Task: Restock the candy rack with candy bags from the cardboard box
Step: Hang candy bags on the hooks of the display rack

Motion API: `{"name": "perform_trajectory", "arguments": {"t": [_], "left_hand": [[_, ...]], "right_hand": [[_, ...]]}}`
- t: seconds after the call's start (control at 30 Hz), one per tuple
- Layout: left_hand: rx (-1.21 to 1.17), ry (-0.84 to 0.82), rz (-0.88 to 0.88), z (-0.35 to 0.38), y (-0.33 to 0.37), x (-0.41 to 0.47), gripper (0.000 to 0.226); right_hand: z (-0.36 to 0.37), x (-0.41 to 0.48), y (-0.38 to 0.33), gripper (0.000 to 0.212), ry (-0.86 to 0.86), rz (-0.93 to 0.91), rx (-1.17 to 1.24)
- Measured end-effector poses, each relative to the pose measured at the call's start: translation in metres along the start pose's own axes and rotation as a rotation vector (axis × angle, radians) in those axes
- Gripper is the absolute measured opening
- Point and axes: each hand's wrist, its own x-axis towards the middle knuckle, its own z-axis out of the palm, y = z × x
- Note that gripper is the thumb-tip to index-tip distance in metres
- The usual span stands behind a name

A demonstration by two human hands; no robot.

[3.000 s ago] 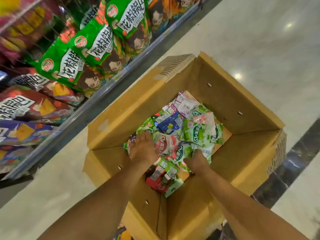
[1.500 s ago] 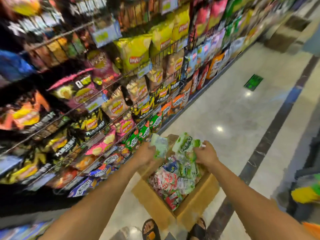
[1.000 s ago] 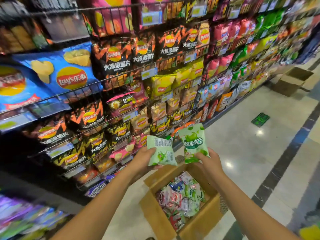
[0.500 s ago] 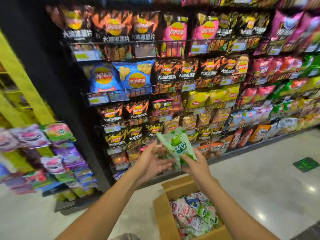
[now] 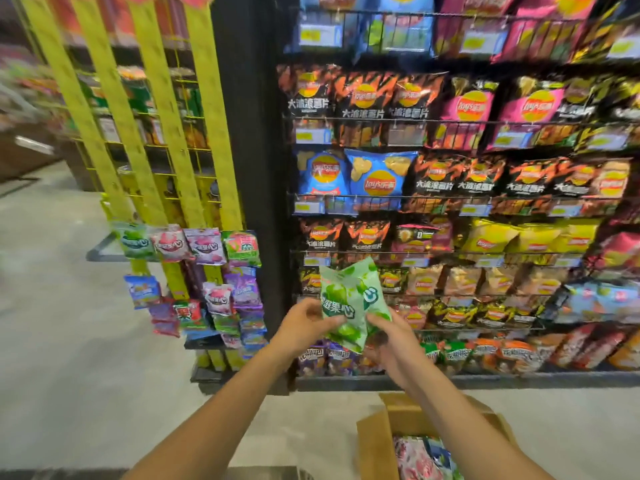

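Both hands hold green candy bags (image 5: 349, 301) together at chest height in front of the chip shelves. My left hand (image 5: 303, 327) grips the bags' left edge, and my right hand (image 5: 389, 336) grips them from the lower right. The candy rack (image 5: 166, 161), with yellow hanging strips, stands to the left; small candy bags (image 5: 204, 245) hang on its lower part. The open cardboard box (image 5: 375, 434) sits on the floor at the bottom right, with more candy bags (image 5: 420, 459) inside.
A tall black wire shelving unit (image 5: 450, 195) packed with chip bags fills the right side, its black end post (image 5: 252, 168) next to the candy rack. Pale polished floor (image 5: 62, 323) spreads to the left. More shelving is blurred at the far left.
I lifted green candy bags out of the box, stood up and brought both hands together on them. My view has swung left, so the candy rack now shows fully.
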Motion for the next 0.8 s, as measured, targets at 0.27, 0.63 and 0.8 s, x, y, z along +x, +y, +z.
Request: {"name": "perform_trajectory", "arguments": {"t": [0.27, 0.63, 0.8], "left_hand": [[-0.169, 0.094, -0.064, -0.107, -0.031, -0.042, 0.059], [-0.303, 0.333, -0.045, -0.291, -0.092, -0.097, 0.032], [-0.29, 0.437, -0.052, -0.363, -0.112, -0.113, 0.02]], "right_hand": [[0.102, 0.018, 0.039, 0.029, -0.106, 0.036, -0.173], [0.248, 0.04, 0.097, 0.022, -0.145, 0.018, -0.276], [0.317, 0.052, 0.124, 0.028, -0.145, -0.004, -0.324]]}}
